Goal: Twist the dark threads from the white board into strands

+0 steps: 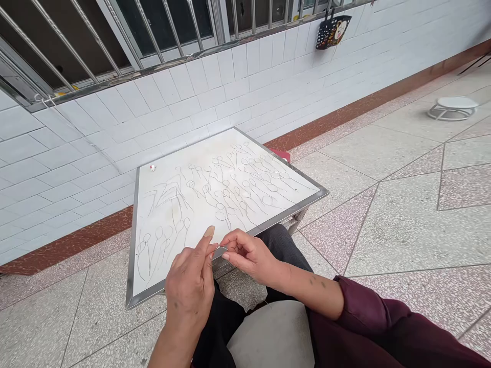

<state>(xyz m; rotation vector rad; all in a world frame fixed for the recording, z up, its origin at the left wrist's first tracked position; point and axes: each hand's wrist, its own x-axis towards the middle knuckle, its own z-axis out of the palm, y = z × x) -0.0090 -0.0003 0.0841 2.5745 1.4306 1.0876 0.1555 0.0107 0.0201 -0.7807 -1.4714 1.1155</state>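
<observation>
A short piece of thin pale wire point(222, 248) is bent between my two hands above the table's front edge. My left hand point(191, 276) pinches one end of it between thumb and fingers, and a tan cover sits on one fingertip. From the other side, my right hand point(249, 254) has its fingertips closed on the wire. Many thin looped wires point(226, 194) lie spread across the white tabletop point(199, 148), each with a ring at one end. Straighter, unlooped wires point(169, 194) lie in a loose bunch to the left.
A small white and red item point(153, 167) lies at the table's far left corner. The tiled wall point(172, 112) borders the far side, below barred windows. A black basket point(333, 31) hangs from the bars. A white stool point(452, 107) stands on the floor at right.
</observation>
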